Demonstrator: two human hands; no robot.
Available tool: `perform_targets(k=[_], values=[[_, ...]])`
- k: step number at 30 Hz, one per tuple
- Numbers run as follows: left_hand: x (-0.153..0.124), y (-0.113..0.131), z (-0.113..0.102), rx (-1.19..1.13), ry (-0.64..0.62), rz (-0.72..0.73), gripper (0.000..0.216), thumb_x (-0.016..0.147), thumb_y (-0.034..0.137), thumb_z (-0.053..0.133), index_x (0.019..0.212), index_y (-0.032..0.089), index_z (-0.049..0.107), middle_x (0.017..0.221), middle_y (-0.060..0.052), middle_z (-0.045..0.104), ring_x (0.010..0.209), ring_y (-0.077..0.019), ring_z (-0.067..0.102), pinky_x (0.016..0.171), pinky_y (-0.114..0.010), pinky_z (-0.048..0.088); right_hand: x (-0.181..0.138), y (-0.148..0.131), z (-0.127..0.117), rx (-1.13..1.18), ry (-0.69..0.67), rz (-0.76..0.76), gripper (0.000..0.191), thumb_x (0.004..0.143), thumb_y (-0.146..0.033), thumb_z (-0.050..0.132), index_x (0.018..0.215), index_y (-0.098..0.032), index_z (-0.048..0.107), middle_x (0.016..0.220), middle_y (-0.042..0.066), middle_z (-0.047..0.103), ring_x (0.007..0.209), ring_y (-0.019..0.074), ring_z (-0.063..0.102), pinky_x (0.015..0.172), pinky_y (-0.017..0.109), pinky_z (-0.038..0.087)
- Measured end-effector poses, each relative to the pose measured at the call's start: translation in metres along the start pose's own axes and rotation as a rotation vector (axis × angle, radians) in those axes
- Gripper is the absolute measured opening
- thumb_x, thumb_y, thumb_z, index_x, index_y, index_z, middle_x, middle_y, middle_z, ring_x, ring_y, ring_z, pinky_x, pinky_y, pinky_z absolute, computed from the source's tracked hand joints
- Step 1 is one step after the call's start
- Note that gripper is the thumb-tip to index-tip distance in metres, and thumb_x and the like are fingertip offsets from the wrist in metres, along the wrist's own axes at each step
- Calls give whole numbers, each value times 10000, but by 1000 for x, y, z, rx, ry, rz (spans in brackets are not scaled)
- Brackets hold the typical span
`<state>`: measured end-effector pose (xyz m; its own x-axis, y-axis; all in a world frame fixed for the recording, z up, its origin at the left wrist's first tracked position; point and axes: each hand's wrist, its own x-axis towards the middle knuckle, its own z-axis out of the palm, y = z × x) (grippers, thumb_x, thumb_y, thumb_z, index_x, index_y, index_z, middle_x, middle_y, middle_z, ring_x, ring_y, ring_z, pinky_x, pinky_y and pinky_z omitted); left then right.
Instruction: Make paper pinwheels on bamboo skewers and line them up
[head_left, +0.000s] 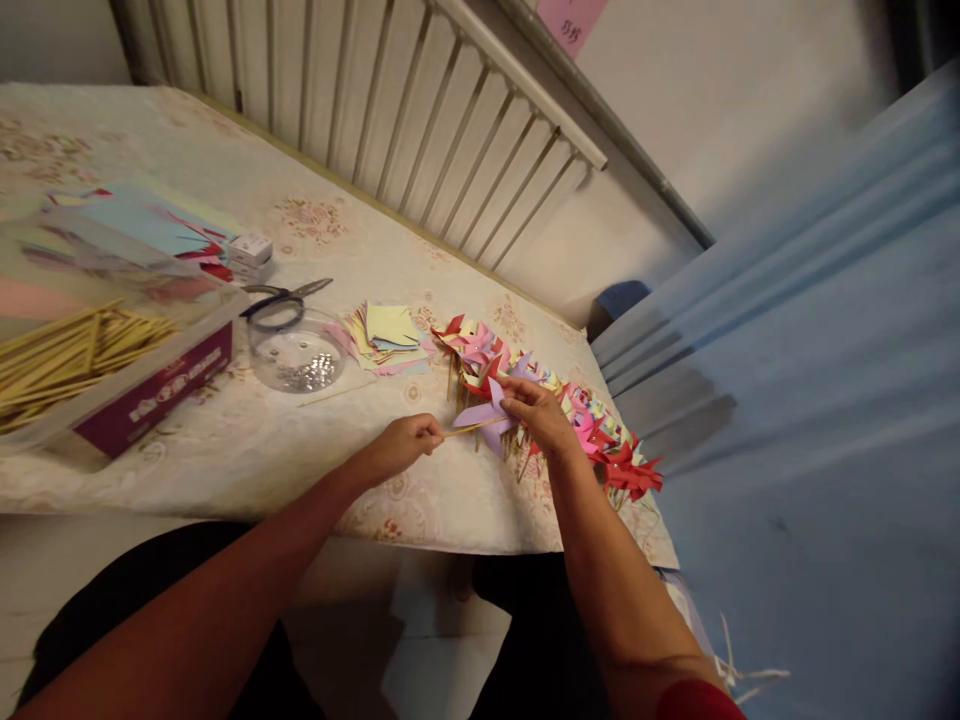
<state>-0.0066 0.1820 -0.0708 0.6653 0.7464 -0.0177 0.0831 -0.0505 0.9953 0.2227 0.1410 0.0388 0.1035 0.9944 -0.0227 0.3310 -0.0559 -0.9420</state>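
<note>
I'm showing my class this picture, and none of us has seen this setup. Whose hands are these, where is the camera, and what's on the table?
There's no machine: one person works barehanded, wearing a head camera that looks forward and down. The left hand holds a thin stick; the right hand grips a pale purple paper pinwheel at its other end. On the patterned table, from left to right, are a box of sticks, scissors, a clear round tub of small shiny pieces, paper squares and many colourful pinwheels.
</note>
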Motion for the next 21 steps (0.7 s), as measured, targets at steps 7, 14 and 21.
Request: perform_targets(k=[7, 14, 21], values=[[-3, 7, -3, -50, 2, -55, 235, 761, 412, 535, 771, 180, 564, 643, 36, 514, 548, -104, 378, 531, -236, 265, -2, 3, -6, -9, 28, -72, 339, 754, -457, 721, 1020, -246, 741, 968, 13, 733, 863, 193, 655, 770, 307, 498], [-5, 14, -4, -74, -3, -45, 244, 750, 421, 534, 759, 178, 555, 631, 33, 513, 547, -105, 382, 524, -238, 272, -7, 0, -6, 16, -8, -202, 192, 814, -430, 695, 892, -261, 744, 1195, 21, 703, 1213, 239, 585, 1064, 403, 399], [-5, 15, -4, -79, 1, -39, 235, 751, 414, 529, 751, 180, 555, 628, 29, 518, 558, -110, 392, 526, -239, 280, -15, -6, -6, -58, 3, -209, 201, 790, -437, 723, 827, -239, 728, 1076, 43, 736, 1066, 243, 647, 943, 393, 472]])
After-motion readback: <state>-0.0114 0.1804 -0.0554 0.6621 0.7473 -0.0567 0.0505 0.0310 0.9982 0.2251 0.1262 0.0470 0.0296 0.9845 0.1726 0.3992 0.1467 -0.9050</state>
